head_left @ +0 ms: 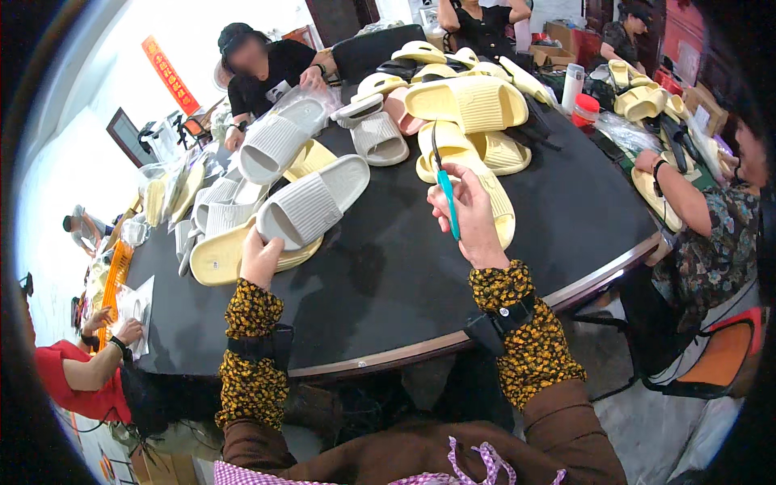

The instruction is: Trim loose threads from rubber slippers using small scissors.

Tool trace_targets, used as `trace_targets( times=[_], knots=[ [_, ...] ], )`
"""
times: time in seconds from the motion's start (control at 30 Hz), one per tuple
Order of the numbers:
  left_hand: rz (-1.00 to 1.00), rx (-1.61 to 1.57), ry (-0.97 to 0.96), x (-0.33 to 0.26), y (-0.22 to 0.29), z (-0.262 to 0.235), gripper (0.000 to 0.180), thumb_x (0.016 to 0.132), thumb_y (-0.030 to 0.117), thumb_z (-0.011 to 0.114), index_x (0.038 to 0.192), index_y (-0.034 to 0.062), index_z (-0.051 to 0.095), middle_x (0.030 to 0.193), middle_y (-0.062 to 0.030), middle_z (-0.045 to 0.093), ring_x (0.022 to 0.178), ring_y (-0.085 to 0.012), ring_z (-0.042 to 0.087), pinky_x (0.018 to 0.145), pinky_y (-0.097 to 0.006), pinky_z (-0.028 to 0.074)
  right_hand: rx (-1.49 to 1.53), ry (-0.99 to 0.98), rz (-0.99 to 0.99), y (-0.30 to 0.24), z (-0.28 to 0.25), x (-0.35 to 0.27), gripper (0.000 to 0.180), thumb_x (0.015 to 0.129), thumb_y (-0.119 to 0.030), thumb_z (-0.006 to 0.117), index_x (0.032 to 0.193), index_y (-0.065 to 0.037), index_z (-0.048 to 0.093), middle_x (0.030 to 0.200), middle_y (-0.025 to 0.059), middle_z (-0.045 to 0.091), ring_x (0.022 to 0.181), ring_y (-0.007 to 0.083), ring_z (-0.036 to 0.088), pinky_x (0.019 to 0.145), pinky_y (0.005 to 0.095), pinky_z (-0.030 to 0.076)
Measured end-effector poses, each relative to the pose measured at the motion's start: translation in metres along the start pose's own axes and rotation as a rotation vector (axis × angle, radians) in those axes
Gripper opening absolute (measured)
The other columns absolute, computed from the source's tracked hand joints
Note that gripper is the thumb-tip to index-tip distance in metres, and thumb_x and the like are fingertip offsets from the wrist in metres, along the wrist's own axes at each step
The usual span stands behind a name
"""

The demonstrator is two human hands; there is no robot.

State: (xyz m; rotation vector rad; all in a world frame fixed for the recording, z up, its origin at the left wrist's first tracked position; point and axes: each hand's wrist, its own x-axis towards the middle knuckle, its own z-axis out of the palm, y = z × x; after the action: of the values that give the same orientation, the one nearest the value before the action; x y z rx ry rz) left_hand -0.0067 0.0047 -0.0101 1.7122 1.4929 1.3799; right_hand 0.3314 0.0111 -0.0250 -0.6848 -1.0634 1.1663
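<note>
Bright light; left wall [85, 149] washed out; straight lines bowed, corners black.

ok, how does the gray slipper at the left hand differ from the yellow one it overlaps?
Color: the gray slipper is light gray, the yellow slipper pale yellow.
Position: the gray slipper is on top in this view; the yellow slipper is partly covered by it.
Visible parts: the gray slipper shows its ribbed strap; the yellow slipper shows mostly footbed, no strap visible.
Shared: rounded ends, both beside the left hand.

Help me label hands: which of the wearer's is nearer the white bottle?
Right: the right hand is lower-left of the white bottle; the left hand, holding a grey slipper, is farther left.
</note>
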Motion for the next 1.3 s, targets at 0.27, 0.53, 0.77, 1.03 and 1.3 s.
trace_targets(
  times=[0.27,0.53,0.77,1.03,1.3],
  knots=[
    [-0.086,-0.343,0.02,0.013,0.033,0.012,0.034,0.074,0.001,0.049,0.106,-0.0052,0.056,0.089,-0.0014,0.058,0.077,-0.0098,0.049,0.07,-0.023,0.038,0.13,-0.043,0.04,0.003,-0.004,-0.003,0.042,0.082,-0.007,0.061,0.12,0.0,0.043,0.084,0.0095,0.058,0.063,0.01,0.054,0.045,0.0183,0.042],
    [0.243,-0.095,-0.043,0.085,0.016,-0.025,0.008,0.077,0.0,0.05,0.083,-0.003,0.055,0.076,-0.0016,0.053,0.073,-0.0116,0.046,0.067,-0.025,0.037,0.115,-0.085,0.122,-0.002,0.013,-0.008,0.046,0.081,-0.012,0.065,0.119,0.003,0.044,0.079,0.0055,0.057,0.059,0.0064,0.052,0.042,0.018,0.039],
    [-0.186,-0.786,-0.009,0.129,0.079,0.027,0.02,0.082,0.0,0.046,0.1,-0.0048,0.052,0.098,-0.0147,0.058,0.091,-0.0259,0.059,0.085,-0.042,0.049,0.002,-0.05,0.133,0.005,-0.001,-0.007,0.046,0.081,-0.015,0.067,0.117,0.004,0.046,0.076,0.0041,0.056,0.058,0.0065,0.051,0.041,0.0181,0.038],
    [-0.217,-0.824,-0.101,0.138,0.139,0.082,0.01,0.08,0.0,0.051,0.088,-0.0053,0.052,0.087,-0.0123,0.055,0.081,-0.0249,0.058,0.078,-0.04,0.05,-0.177,-0.253,0.366,0.012,-0.001,-0.009,0.052,0.079,-0.028,0.068,0.116,0.002,0.047,0.078,0.0032,0.058,0.061,0.0079,0.054,0.042,0.0206,0.04],
    [0.265,-0.642,-0.237,0.136,0.197,0.181,0.002,0.076,0.001,0.056,0.077,-0.0003,0.056,0.077,-0.0067,0.057,0.072,-0.0175,0.058,0.069,-0.031,0.049,-0.267,-0.272,0.338,0.024,-0.003,-0.009,0.052,0.08,-0.026,0.066,0.118,0.004,0.046,0.08,0.0023,0.057,0.062,0.0066,0.052,0.043,0.0212,0.041]
  ],
)
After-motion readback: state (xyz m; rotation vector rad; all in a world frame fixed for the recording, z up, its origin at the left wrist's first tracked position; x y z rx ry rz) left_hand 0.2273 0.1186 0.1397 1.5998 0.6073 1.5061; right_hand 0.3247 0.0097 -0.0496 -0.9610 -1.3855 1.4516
